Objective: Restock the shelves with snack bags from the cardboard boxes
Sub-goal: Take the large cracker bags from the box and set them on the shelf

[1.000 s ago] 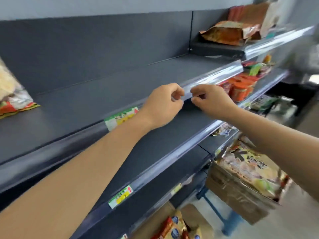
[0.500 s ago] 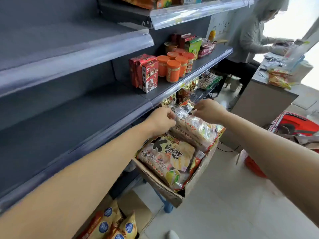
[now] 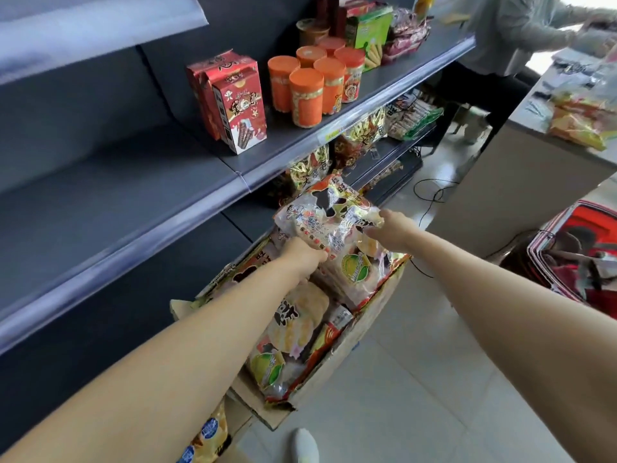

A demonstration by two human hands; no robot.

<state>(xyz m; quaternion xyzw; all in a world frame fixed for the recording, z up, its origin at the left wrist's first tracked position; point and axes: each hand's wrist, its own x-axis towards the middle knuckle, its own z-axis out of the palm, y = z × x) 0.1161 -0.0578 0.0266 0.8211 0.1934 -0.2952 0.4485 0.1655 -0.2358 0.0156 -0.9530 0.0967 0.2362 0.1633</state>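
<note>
Bag [image 3: 329,225] is clamped at its edges by left grip [image 3: 305,257] and right grip [image 3: 390,233]; glossy film may slip toward box [image 3: 335,367], 6 o'clock.

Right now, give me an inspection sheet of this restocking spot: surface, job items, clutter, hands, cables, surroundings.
Surface: grey shelf, goods standing only toward its right end.
Job's things: snack bag held over the cardboard box, which holds more bags.
Clutter: red cartons and orange canisters on the shelf.
Hands: left hand grips the bag's near edge; right hand grips its right edge.
Cables: black cable loose on the floor by the counter.
Surroundings: another person at the counter; red basket on the floor.
</note>
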